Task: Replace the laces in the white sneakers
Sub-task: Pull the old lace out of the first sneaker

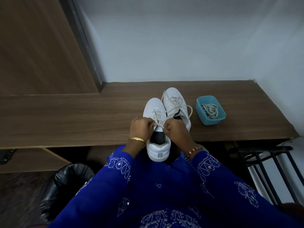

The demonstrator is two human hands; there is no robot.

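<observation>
Two white sneakers stand side by side on the wooden desk [82, 116]. The near sneaker [156, 145] hangs its heel over the desk's front edge, and an off-white lace [157, 115] crosses its eyelets. My left hand [142, 128] and my right hand [174, 129] sit over its tongue, each pinching an end of that lace. The far sneaker [176, 102] is laced loosely, its lace ends looping out to the right.
A teal plastic tub [199, 111] holding coiled off-white laces [210, 109] stands right of the shoes. A bin lined with a black bag [65, 183] is under the desk at left. A black metal rack [271, 170] is at lower right.
</observation>
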